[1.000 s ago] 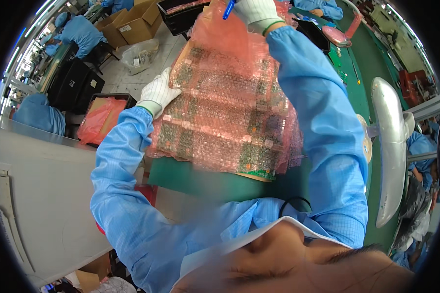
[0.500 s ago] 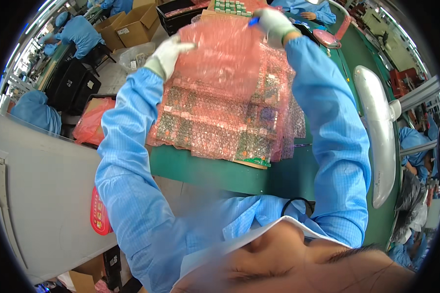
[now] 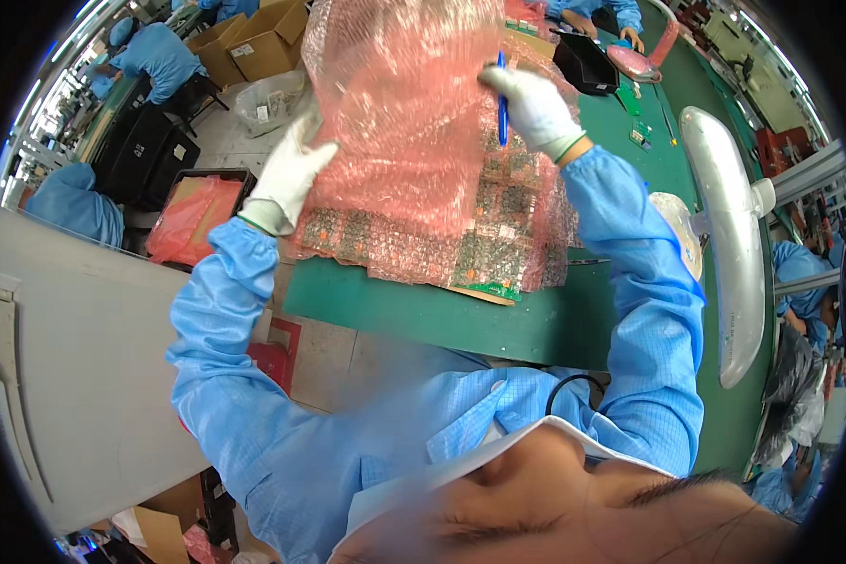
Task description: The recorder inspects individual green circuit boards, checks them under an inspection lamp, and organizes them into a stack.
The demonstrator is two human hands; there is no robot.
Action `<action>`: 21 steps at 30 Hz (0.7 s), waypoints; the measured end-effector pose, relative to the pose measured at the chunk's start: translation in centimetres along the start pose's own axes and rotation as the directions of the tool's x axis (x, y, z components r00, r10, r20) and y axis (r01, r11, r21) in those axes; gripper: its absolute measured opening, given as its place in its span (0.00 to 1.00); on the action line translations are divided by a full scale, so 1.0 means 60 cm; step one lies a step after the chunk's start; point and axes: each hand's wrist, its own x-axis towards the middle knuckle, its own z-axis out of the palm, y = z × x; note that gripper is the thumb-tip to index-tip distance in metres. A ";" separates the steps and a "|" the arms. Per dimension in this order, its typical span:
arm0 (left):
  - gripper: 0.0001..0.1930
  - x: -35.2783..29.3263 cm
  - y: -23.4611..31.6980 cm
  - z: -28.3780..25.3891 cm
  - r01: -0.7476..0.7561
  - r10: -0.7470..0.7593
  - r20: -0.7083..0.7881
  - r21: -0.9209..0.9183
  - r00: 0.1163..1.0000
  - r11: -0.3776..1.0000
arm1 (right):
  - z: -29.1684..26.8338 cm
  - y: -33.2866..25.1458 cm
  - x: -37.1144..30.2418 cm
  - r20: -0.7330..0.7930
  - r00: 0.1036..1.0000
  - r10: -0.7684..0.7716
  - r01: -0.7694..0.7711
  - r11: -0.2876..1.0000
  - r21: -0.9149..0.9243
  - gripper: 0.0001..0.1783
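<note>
Pink bubble wrap (image 3: 404,103) is lifted above the green bench (image 3: 498,320), left hand (image 3: 287,179) pinching its edge, right hand (image 3: 534,108) gripping wrap and a blue pen (image 3: 501,103). Peeling slowly should leave the circuit boards (image 3: 461,244) beneath undisturbed. A lamp (image 3: 728,244) crowds the right.

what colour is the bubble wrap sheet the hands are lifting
Pink, translucent bubble wrap sheet, held by the gloved left hand and right hand; seen in the head view.
</note>
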 end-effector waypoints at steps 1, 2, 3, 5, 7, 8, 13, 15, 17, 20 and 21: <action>0.43 -0.002 -0.010 0.004 0.001 -0.001 -0.001 0.001 1.000 1.000 | 0.021 0.002 -0.014 0.000 1.000 0.000 0.000 1.000 0.001 0.14; 0.43 -0.002 -0.018 0.005 0.030 -0.037 0.039 0.178 0.999 0.984 | 0.039 0.002 -0.025 0.106 0.992 0.074 -0.074 0.997 0.000 0.14; 0.43 0.002 -0.033 0.007 0.050 -0.080 0.072 0.351 0.994 0.935 | 0.053 0.006 -0.034 0.210 0.967 0.147 -0.148 0.989 -0.009 0.13; 0.42 0.009 -0.125 -0.013 -0.436 0.402 0.192 0.562 0.895 0.703 | 0.056 0.007 -0.034 0.266 0.952 0.152 -0.168 0.985 0.037 0.14; 0.41 0.003 -0.116 -0.004 -0.199 0.213 0.055 0.634 0.975 0.747 | 0.037 0.018 -0.037 0.200 0.953 0.227 -0.218 0.974 -0.068 0.19; 0.41 -0.001 -0.112 0.001 -0.072 0.115 -0.022 0.656 0.993 0.751 | 0.036 0.038 -0.038 0.211 0.932 0.295 -0.266 0.952 -0.153 0.23; 0.42 -0.011 0.125 0.017 -0.133 0.041 0.126 0.918 0.991 0.374 | 0.047 0.170 -0.098 0.262 0.891 0.371 -0.256 0.886 -0.386 0.20; 0.43 0.015 0.113 0.049 -0.348 0.142 0.318 0.870 0.938 0.349 | 0.057 0.201 -0.097 0.420 0.788 0.451 -0.315 0.881 -0.354 0.20; 0.45 0.033 0.080 0.087 -0.542 0.230 0.491 0.785 0.840 0.302 | 0.053 0.205 -0.063 0.425 0.723 0.544 -0.454 0.838 -0.302 0.20; 0.45 0.048 0.024 0.133 -0.571 0.093 0.575 0.754 0.813 0.325 | 0.016 0.221 0.010 0.207 0.719 0.663 -0.541 0.721 -0.433 0.19; 0.46 0.048 0.011 0.140 -0.563 0.074 0.573 0.759 0.816 0.327 | 0.004 0.231 0.032 0.149 0.708 0.690 -0.564 0.680 -0.468 0.19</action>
